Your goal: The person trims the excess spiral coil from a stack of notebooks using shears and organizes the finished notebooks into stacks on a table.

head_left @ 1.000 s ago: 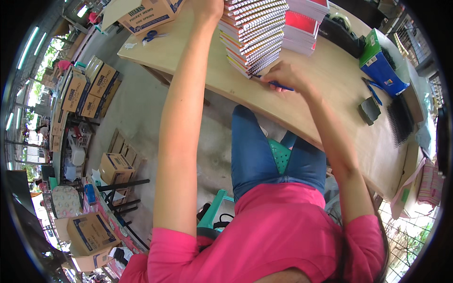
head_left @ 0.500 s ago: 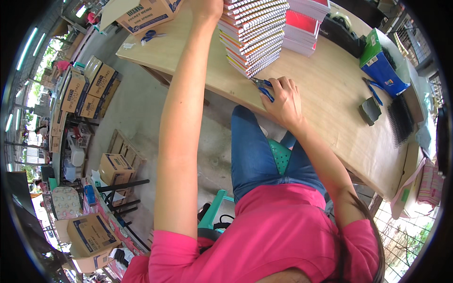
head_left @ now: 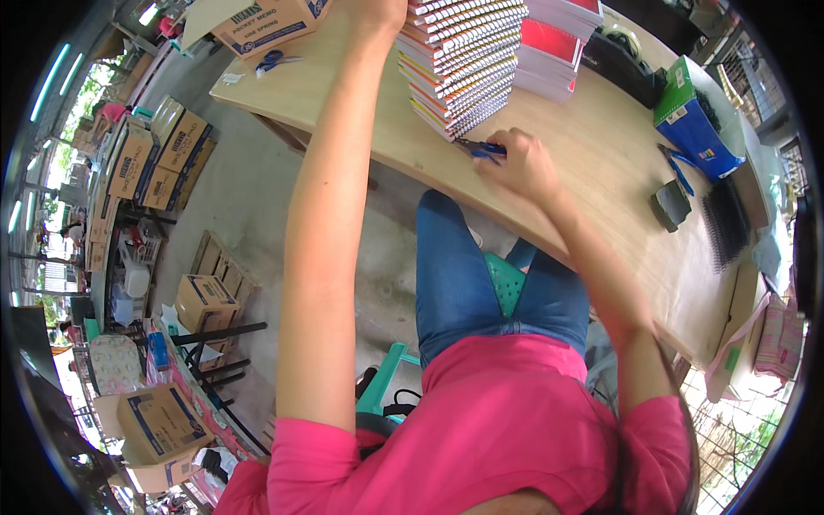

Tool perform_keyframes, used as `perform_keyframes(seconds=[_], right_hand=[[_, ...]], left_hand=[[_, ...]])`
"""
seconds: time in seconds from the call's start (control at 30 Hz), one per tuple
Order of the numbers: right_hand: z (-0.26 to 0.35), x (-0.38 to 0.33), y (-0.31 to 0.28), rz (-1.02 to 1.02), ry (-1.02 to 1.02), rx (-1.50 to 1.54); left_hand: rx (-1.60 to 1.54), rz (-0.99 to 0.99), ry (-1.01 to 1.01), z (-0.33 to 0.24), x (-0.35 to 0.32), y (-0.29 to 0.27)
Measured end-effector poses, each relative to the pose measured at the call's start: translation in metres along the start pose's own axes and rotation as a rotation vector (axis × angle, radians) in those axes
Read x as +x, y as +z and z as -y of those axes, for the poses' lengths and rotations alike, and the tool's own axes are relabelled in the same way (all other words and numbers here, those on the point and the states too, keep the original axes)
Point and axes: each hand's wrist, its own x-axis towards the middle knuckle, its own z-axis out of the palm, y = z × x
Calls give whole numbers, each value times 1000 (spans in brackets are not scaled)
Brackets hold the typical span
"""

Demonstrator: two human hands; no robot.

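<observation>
A tall stack of spiral-bound notebooks (head_left: 459, 73) stands on the wooden table, its wire coils facing right and toward me. My right hand (head_left: 522, 167) is closed around blue-handled pliers (head_left: 487, 149). The jaws are at the coil ends near the lowest corner of the stack; whether they grip a wire is too small to tell. At the upper edge, my left hand (head_left: 378, 15) is beside the top left of the stack. Its fingers are out of the picture.
Behind the stack are red-covered, unbound-looking books (head_left: 549, 51). On the table (head_left: 592, 189) lie scissors (head_left: 275, 62), a second pair of blue pliers (head_left: 678, 167), a dark block (head_left: 671, 204) and black coils (head_left: 728, 223). A blue-green box (head_left: 699, 120) and an open carton (head_left: 270, 26) stand at the sides.
My right hand has turned and lifted slightly, swinging the pliers' handles from slanting down toward me to nearly level. The left arm has hardly moved.
</observation>
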Motion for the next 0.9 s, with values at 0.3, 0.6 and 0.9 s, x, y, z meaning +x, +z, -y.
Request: perform_keyframes(seconds=[0.3,0.6,0.9], right_hand=[[0,-16,24,-181,-159,-221],[6,98,-40,842,502,281],[-53,-32,-62,-8,-79,-208]], left_hand=[[4,22,-9,4,0,3],[-21,1,100,9,2,0],[84,143,-9,-31,-13,-6]])
